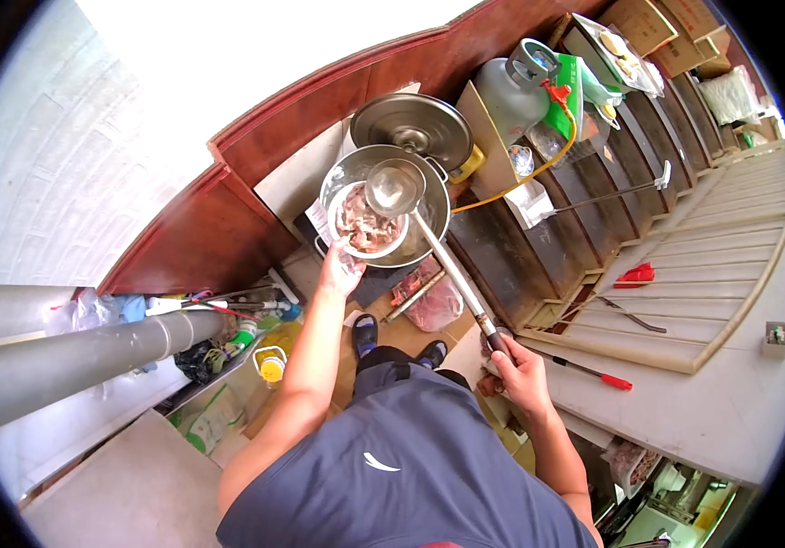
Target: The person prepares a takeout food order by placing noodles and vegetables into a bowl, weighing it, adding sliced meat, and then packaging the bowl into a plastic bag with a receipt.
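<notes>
My left hand (342,270) grips the near rim of a white bowl (401,241). Pieces of pinkish-brown meat (365,225) fill much of the bowl, which is over the left part of a large metal stockpot (439,236). In my right hand (521,375) is the dark grip of a long-handled metal ladle (395,187). Its round head overlaps the bowl's upper right edge in the view; whether it touches the meat cannot be made out. The inside of the stockpot is partly hidden behind bowl and ladle.
A metal pot lid (379,127) leans behind the stockpot. Right of it stands a grey gas cylinder (510,103) with an orange hose (536,171) near the stairs (557,212). A bagged bundle (437,301) lies by my feet; an oil jug (272,363) is at left.
</notes>
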A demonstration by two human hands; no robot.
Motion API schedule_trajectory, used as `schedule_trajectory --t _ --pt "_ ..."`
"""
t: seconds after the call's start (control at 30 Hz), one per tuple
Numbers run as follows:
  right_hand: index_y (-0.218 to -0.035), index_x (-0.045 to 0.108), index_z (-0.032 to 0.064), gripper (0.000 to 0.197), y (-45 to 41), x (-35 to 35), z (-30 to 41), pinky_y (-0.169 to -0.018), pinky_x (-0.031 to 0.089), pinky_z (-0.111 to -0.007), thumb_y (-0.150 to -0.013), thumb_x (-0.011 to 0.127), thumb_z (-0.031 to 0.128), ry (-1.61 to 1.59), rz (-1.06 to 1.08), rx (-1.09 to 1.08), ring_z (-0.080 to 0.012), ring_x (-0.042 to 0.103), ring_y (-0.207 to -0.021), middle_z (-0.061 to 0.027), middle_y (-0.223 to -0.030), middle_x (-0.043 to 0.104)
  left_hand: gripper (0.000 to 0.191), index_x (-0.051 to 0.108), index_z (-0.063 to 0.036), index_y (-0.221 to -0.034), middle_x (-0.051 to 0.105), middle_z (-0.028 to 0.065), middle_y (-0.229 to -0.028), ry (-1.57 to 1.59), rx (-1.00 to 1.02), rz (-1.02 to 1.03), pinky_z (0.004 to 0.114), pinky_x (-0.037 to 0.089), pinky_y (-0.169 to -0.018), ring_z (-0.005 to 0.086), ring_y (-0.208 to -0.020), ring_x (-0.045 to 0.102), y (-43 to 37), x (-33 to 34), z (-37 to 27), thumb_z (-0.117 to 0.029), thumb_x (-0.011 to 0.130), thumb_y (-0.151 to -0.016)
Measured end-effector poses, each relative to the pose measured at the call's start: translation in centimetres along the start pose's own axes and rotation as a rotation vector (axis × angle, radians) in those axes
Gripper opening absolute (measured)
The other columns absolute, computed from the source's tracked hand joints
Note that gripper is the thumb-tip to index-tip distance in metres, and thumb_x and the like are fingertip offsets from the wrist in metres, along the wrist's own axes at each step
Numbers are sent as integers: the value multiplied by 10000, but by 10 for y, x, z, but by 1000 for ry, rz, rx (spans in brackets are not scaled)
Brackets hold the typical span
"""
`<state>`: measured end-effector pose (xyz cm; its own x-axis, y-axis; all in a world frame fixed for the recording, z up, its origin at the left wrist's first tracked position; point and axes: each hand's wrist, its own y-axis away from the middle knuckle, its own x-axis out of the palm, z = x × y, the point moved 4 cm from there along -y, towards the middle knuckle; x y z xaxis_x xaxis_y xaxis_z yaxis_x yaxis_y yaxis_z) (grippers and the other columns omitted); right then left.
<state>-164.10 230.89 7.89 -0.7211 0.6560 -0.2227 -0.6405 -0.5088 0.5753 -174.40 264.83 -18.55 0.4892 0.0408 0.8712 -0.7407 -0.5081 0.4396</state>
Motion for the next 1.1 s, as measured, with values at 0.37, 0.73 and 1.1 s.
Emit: schedule_trajectory --t 0.37,0.73,1.1 --pt "-1257 615 60 370 4 -9 7 -583 423 -247 -910 678 169 339 -120 -235 -63 474 -623 25 -717 552 348 595 -128 -1170 716 18 -950 8 24 41 242 412 -441 129 -711 641 7 13 -5 -262 666 -856" --pt "-1264 616 49 358 9 -13 9 -536 394 -230 -930 663 171 256 -110 -251 -60 460 -577 14 -705 544 357 597 -116 -1165 701 35 -1009 25 21 94 247 406 -452 142 -760 648 13 16 -15 -259 670 -846" --pt "-1248 609 55 354 -77 -6 -38 -457 351 -220 -966 604 268 137 -24 12 -46 424 -508 18 -665 518 372 571 -143 -1208 694 21 -1045 45 34 25 250 396 -479 146 -819 642 27 4 -30 -233 649 -856"
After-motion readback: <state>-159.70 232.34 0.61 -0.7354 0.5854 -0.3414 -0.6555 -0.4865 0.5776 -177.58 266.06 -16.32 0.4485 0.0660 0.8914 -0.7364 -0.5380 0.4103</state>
